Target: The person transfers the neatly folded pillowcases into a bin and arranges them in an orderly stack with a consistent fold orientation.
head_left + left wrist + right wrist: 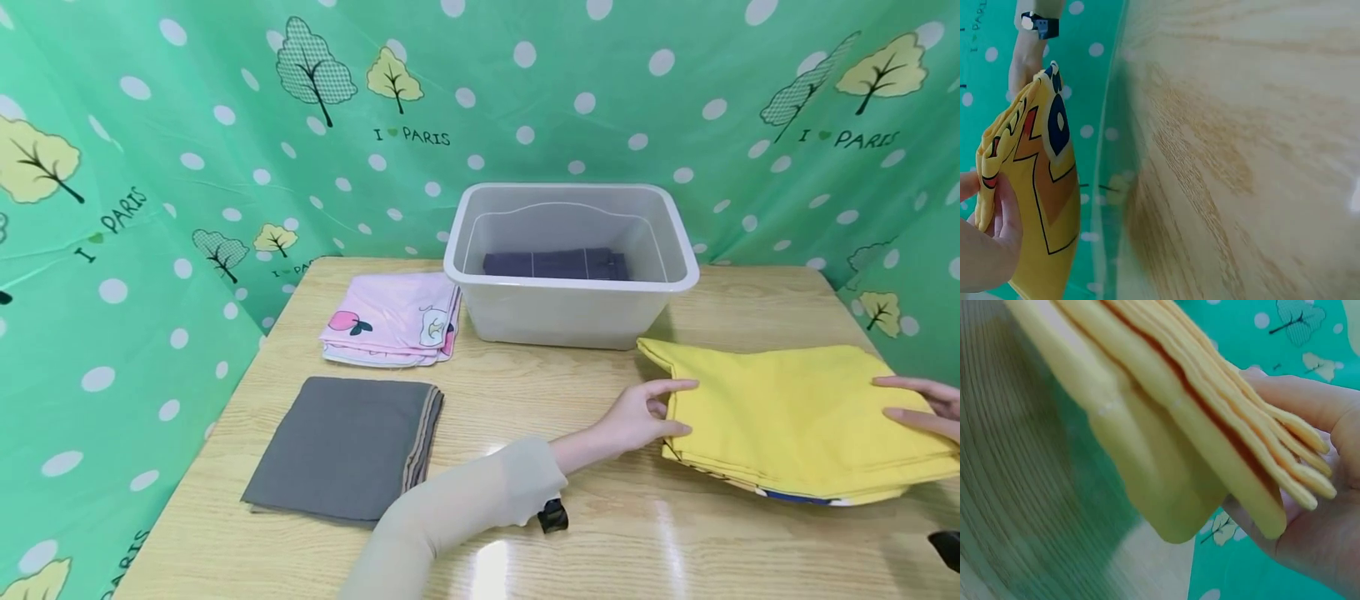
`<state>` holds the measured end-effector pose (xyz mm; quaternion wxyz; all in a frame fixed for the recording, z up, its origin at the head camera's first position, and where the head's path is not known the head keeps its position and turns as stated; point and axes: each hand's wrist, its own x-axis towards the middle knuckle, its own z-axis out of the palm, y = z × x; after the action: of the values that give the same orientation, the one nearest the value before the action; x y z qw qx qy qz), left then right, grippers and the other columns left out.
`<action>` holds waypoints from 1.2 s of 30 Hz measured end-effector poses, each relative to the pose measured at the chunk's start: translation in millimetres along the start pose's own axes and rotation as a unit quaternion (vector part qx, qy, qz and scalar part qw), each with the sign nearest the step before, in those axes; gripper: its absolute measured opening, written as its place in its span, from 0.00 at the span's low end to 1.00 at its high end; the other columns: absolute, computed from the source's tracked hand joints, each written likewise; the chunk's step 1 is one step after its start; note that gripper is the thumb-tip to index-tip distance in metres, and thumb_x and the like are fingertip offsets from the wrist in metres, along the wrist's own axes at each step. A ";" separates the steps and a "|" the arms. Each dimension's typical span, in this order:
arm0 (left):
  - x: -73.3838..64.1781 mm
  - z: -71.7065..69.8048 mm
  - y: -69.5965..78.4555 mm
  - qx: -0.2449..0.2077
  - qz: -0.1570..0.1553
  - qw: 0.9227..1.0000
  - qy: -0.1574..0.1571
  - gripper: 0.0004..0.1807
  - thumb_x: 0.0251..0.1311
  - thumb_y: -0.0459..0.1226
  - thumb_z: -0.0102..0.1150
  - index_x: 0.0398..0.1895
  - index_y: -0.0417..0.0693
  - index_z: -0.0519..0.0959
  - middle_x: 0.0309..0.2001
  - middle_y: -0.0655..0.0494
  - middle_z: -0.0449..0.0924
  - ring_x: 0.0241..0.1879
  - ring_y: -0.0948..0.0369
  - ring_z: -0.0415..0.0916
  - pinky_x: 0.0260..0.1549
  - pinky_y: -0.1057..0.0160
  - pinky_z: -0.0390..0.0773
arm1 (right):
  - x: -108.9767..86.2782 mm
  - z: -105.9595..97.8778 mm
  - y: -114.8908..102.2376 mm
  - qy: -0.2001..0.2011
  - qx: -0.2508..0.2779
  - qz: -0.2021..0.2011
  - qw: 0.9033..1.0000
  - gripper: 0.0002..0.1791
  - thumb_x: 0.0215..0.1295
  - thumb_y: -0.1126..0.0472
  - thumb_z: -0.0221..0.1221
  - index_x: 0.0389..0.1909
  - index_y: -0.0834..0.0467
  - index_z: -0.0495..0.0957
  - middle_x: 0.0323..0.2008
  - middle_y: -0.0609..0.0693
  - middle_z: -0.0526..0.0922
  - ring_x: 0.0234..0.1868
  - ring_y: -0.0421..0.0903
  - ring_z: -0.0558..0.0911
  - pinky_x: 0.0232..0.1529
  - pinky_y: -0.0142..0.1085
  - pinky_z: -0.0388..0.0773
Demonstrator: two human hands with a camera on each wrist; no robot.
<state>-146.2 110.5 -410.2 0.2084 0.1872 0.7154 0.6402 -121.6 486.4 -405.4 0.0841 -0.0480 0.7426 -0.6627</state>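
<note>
Head view: left hand (628,421) and right hand (948,407) pinch opposite ends of folded yellow cloth (780,408), fingers (673,386) gripping stacked layers, likely to stop folds slipping.

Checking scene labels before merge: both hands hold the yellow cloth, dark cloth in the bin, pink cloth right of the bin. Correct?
One miss: the pink cloth sits left of the bin, per the head view. The rest holds: left hand and right hand hold the yellow cloth, and dark cloth lies in the bin.
</note>
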 end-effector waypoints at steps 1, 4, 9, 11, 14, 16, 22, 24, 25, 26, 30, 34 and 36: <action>-2.8 -1.4 0.8 0.002 0.001 1.000 0.001 0.31 0.44 0.27 0.63 0.53 0.61 0.73 0.37 0.69 0.69 0.16 0.71 0.60 0.11 0.75 0.61 | -0.5 2.0 -1.9 0.003 -0.003 0.001 1.000 0.21 0.60 0.67 0.53 0.50 0.40 0.72 0.31 0.42 0.83 0.19 0.57 0.79 0.14 0.46 0.73; -10.9 -6.0 2.9 0.005 0.007 1.000 0.004 0.30 0.44 0.28 0.64 0.53 0.62 0.73 0.42 0.72 0.69 0.17 0.71 0.61 0.10 0.75 0.61 | -1.6 10.4 -9.0 0.009 -0.019 -0.007 1.000 0.22 0.60 0.69 0.52 0.49 0.40 0.72 0.30 0.42 0.83 0.18 0.56 0.79 0.13 0.44 0.73; -22.6 -15.0 5.3 0.001 0.016 1.000 0.012 0.31 0.43 0.28 0.64 0.52 0.61 0.73 0.41 0.72 0.70 0.20 0.72 0.64 0.12 0.75 0.64 | -2.3 27.3 -21.4 0.009 -0.035 -0.048 0.998 0.26 0.60 0.76 0.48 0.50 0.43 0.73 0.32 0.40 0.82 0.17 0.51 0.79 0.12 0.39 0.73; -26.9 -18.9 5.7 -0.004 0.017 1.000 0.014 0.31 0.43 0.28 0.64 0.52 0.60 0.73 0.37 0.70 0.69 0.22 0.72 0.65 0.14 0.76 0.66 | -2.5 33.9 -25.2 0.007 -0.023 -0.058 0.998 0.27 0.59 0.78 0.47 0.50 0.45 0.74 0.33 0.40 0.82 0.18 0.49 0.80 0.12 0.38 0.73; -33.6 -25.2 6.0 -0.012 0.020 1.000 0.015 0.31 0.43 0.27 0.64 0.53 0.59 0.73 0.36 0.70 0.69 0.24 0.72 0.66 0.17 0.76 0.68 | -2.2 42.1 -30.0 -0.008 0.015 -0.058 0.998 0.27 0.59 0.79 0.46 0.50 0.48 0.74 0.34 0.41 0.82 0.20 0.49 0.80 0.13 0.39 0.74; -38.2 -29.7 6.6 -0.015 0.022 0.999 0.018 0.31 0.43 0.27 0.64 0.53 0.59 0.73 0.37 0.70 0.69 0.24 0.72 0.66 0.18 0.76 0.69 | -1.6 46.5 -33.3 -0.016 0.032 -0.044 0.998 0.26 0.59 0.79 0.46 0.49 0.48 0.75 0.34 0.42 0.82 0.21 0.51 0.80 0.14 0.40 0.74; -49.5 -44.0 7.1 -0.012 0.024 0.999 0.024 0.30 0.44 0.29 0.64 0.54 0.58 0.72 0.41 0.67 0.70 0.26 0.71 0.67 0.18 0.76 0.69 | -0.4 55.8 -37.2 -0.003 -0.101 -0.040 0.994 0.26 0.61 0.76 0.46 0.54 0.47 0.69 0.50 0.32 0.71 0.48 0.37 0.76 0.22 0.28 0.76; -53.0 -48.7 7.4 -0.009 0.025 0.999 0.027 0.30 0.44 0.29 0.64 0.54 0.57 0.72 0.44 0.67 0.71 0.27 0.71 0.67 0.19 0.75 0.69 | -1.0 59.6 -38.6 0.005 -0.164 -0.040 0.986 0.27 0.62 0.74 0.46 0.59 0.48 0.64 0.57 0.28 0.60 0.61 0.26 0.55 0.43 0.20 0.70; -54.7 -51.0 7.4 -0.008 0.027 0.999 0.030 0.29 0.45 0.30 0.64 0.54 0.56 0.72 0.44 0.67 0.71 0.27 0.71 0.68 0.19 0.75 0.69 | -0.9 61.6 -39.7 0.008 -0.188 -0.039 0.981 0.27 0.63 0.74 0.46 0.60 0.49 0.63 0.57 0.26 0.57 0.62 0.22 0.45 0.48 0.16 0.63; -56.8 -53.2 8.5 -0.009 0.028 0.999 0.033 0.29 0.45 0.30 0.64 0.54 0.56 0.73 0.44 0.66 0.71 0.27 0.70 0.68 0.20 0.75 0.68 | -1.0 64.1 -41.8 0.010 -0.204 -0.036 0.978 0.27 0.63 0.73 0.46 0.61 0.50 0.62 0.57 0.26 0.56 0.60 0.19 0.38 0.52 0.13 0.54; -63.8 -62.4 9.6 -0.009 0.039 0.998 0.047 0.26 0.46 0.31 0.63 0.53 0.53 0.73 0.47 0.65 0.72 0.27 0.70 0.67 0.20 0.76 0.67 | 1.0 75.7 -51.9 0.013 -0.196 -0.028 0.980 0.25 0.61 0.73 0.48 0.58 0.51 0.66 0.52 0.24 0.64 0.56 0.15 0.51 0.47 0.13 0.58; -72.2 -71.1 15.8 -0.019 0.042 0.997 0.058 0.25 0.47 0.30 0.62 0.52 0.49 0.74 0.45 0.62 0.73 0.24 0.69 0.65 0.18 0.76 0.65 | 2.5 88.7 -59.8 0.023 -0.202 -0.041 0.978 0.23 0.58 0.74 0.52 0.54 0.52 0.70 0.48 0.25 0.66 0.45 0.20 0.65 0.30 0.17 0.66; -77.9 -75.3 22.6 -0.030 0.043 0.997 0.063 0.24 0.47 0.29 0.61 0.52 0.45 0.74 0.40 0.59 0.73 0.22 0.68 0.63 0.17 0.76 0.63 | 2.5 96.0 -63.4 0.024 -0.205 -0.044 0.977 0.23 0.58 0.74 0.52 0.52 0.50 0.71 0.48 0.26 0.65 0.30 0.26 0.69 0.18 0.22 0.64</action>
<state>-120.9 8.3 -376.2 0.1406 0.1713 0.6990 0.6799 -108.5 384.8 -353.0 0.0259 -0.0810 0.8617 -0.5002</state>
